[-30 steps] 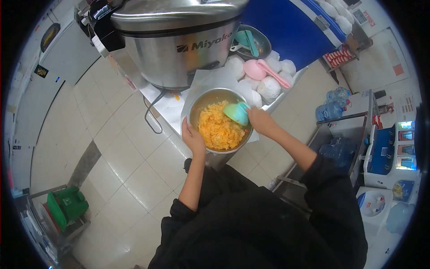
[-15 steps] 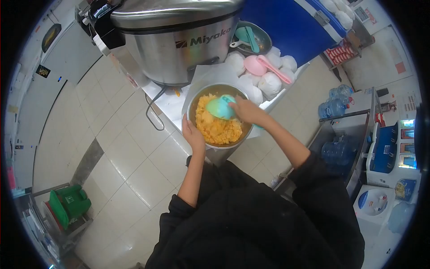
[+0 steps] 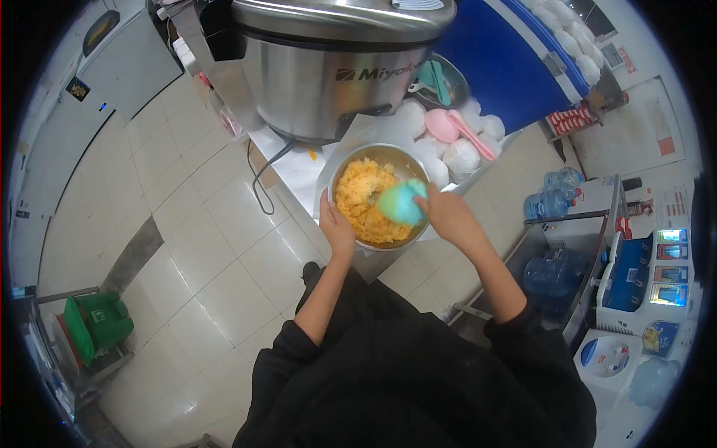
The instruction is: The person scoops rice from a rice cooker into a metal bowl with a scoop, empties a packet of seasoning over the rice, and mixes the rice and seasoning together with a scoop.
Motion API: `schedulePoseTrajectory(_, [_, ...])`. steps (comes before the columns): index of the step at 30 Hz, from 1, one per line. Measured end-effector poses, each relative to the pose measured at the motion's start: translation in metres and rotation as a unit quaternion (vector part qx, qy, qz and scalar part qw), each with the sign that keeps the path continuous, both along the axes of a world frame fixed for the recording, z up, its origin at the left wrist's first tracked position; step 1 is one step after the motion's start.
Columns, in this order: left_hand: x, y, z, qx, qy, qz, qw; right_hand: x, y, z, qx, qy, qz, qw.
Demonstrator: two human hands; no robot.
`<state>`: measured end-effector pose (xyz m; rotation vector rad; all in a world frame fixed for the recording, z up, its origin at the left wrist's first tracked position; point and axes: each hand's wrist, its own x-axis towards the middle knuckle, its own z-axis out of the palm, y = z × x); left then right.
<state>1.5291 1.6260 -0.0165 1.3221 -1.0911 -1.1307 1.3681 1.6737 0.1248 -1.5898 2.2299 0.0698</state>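
Observation:
A round metal bowl [image 3: 419, 168] holds orange-yellow rice [image 3: 364, 187] and stands at the near edge of the white-topped table. My left hand [image 3: 337, 228] grips the bowl's left side, with its fingers along the outer wall. Closed around the handle of a teal-green rice paddle [image 3: 401, 201], my right hand [image 3: 452, 216] is over the right part of the bowl. The paddle's head is in the rice and looks smeared by motion. White paper [image 3: 373, 131] lies under and behind the bowl.
A large steel rice cooker [image 3: 314, 89] stands behind the bowl, its cord [image 3: 258, 179] hanging off the table. Several white wrapped bundles [image 3: 461, 158] lie to the right, with a pink rice paddle [image 3: 442, 125] on top. Behind them are a metal bowl [image 3: 461, 75] with teal utensils and a blue cooler [image 3: 497, 52].
My right hand has swept the paddle rightward and slightly down through the rice. My left hand stays on the bowl. The whole view has shifted a little.

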Motion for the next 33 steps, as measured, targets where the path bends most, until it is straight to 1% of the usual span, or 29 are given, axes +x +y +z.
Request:
schedulePoseTrajectory(1, [0.002,0.002,0.003,-0.003,-0.004,-0.005,1.000,0.004,-0.007,-0.014,-0.062,0.009,-0.027,0.998])
schedulePoseTrajectory(2, [0.002,0.003,0.007,-0.008,-0.005,-0.010,1.000,0.012,-0.008,-0.040,-0.061,0.009,-0.029,0.998])
schedulePoseTrajectory(3, [0.000,0.004,0.003,-0.008,-0.005,-0.010,1.000,0.023,-0.006,-0.072,-0.091,-0.005,-0.032,0.995])
schedulePoseTrajectory(4, [-0.001,0.003,-0.003,0.009,0.031,-0.006,0.999,0.032,-0.003,-0.088,-0.124,-0.019,-0.037,0.991])
schedulePoseTrajectory(5, [-0.003,-0.003,-0.005,0.023,0.069,-0.001,0.997,0.042,0.004,-0.079,-0.129,-0.019,-0.038,0.991])
schedulePoseTrajectory(6, [-0.003,-0.002,0.001,0.022,0.069,0.001,0.997,0.054,0.019,-0.062,-0.070,-0.010,-0.024,0.997])
schedulePoseTrajectory(7, [-0.002,0.002,0.011,0.029,0.029,-0.008,0.999,0.061,0.027,-0.054,-0.008,-0.003,-0.010,1.000])
schedulePoseTrajectory(8, [0.000,0.004,0.016,0.036,-0.013,-0.021,0.999,0.058,0.024,-0.059,-0.007,-0.007,-0.012,1.000])
schedulePoseTrajectory(9, [-0.001,0.003,0.012,0.035,-0.018,-0.023,0.999,0.048,0.014,-0.065,-0.037,-0.012,0.007,0.999])
schedulePoseTrajectory(11, [-0.005,-0.001,-0.001,-0.016,-0.030,0.017,0.999,0.019,-0.010,-0.067,-0.070,-0.020,0.024,0.997])
schedulePoseTrajectory(12, [-0.005,-0.001,-0.005,-0.019,-0.032,0.016,0.999,-0.003,-0.025,-0.061,-0.044,-0.074,0.031,0.996])
schedulePoseTrajectory(13, [-0.004,-0.004,-0.007,-0.009,0.000,0.015,1.000,-0.019,-0.036,-0.053,-0.019,-0.125,0.042,0.991])
schedulePoseTrajectory(14, [-0.005,-0.010,-0.011,0.002,0.035,0.018,0.999,-0.026,-0.038,-0.039,-0.021,-0.121,0.050,0.991])
schedulePoseTrajectory(16, [-0.005,-0.010,-0.019,0.009,0.040,0.030,0.999,-0.028,-0.024,-0.005,-0.008,-0.131,0.032,0.991])
schedulePoseTrajectory(17, [-0.005,-0.010,-0.019,0.008,0.030,0.027,0.999,-0.020,-0.022,0.002,0.030,-0.145,0.020,0.989])
schedulePoseTrajectory(18, [-0.007,-0.011,-0.018,0.005,0.020,0.025,0.999,-0.020,-0.023,-0.020,0.030,-0.148,0.029,0.988])
schedulePoseTrajectory(19, [-0.007,-0.010,-0.015,0.000,0.008,0.028,1.000,-0.022,-0.024,-0.058,-0.002,-0.150,0.058,0.987])
schedulePoseTrajectory(20, [-0.006,-0.012,-0.015,-0.001,0.005,0.039,0.999,-0.025,-0.028,-0.079,-0.036,-0.150,0.088,0.984])
schedulePoseTrajectory(22, [-0.006,-0.009,-0.017,-0.002,-0.008,0.028,1.000,-0.039,-0.052,-0.065,-0.009,-0.142,0.122,0.982])
schedulePoseTrajectory(23, [-0.011,-0.004,0.003,0.012,-0.005,0.041,0.999,-0.044,-0.062,-0.032,0.085,-0.157,0.152,0.972])
schedulePoseTrajectory(24, [-0.013,-0.006,0.001,0.011,-0.005,0.049,0.999,-0.051,-0.068,-0.013,0.175,-0.168,0.179,0.953])
schedulePoseTrajectory(25, [-0.011,-0.009,-0.002,0.006,0.000,0.046,0.999,-0.070,-0.068,-0.025,0.046,-0.136,0.291,0.946])
schedulePoseTrajectory(26, [-0.010,-0.006,-0.007,0.006,0.006,0.044,0.999,-0.070,-0.070,-0.036,0.050,-0.135,0.302,0.942])
schedulePoseTrajectory(27, [-0.010,-0.001,-0.016,0.010,0.005,0.053,0.999,-0.066,-0.071,-0.046,-0.026,-0.077,0.270,0.959])
schedulePoseTrajectory(28, [-0.010,-0.001,-0.022,0.009,0.036,0.055,0.998,-0.062,-0.073,-0.063,-0.109,-0.018,0.232,0.967])
schedulePoseTrajectory(29, [-0.011,-0.006,-0.025,0.002,0.068,0.057,0.996,-0.054,-0.060,-0.089,-0.157,-0.044,0.245,0.956])
schedulePoseTrajectory(30, [-0.012,-0.011,-0.025,-0.006,0.067,0.060,0.996,-0.046,-0.047,-0.116,-0.204,-0.068,0.261,0.941])
schedulePoseTrajectory(32, [-0.017,-0.006,-0.028,0.030,0.104,0.106,0.988,-0.021,-0.020,-0.077,-0.060,-0.084,0.190,0.976])
schedulePoseTrajectory(33, [-0.017,-0.004,-0.026,0.008,0.081,0.100,0.992,-0.022,-0.013,-0.057,-0.056,-0.088,0.188,0.977])
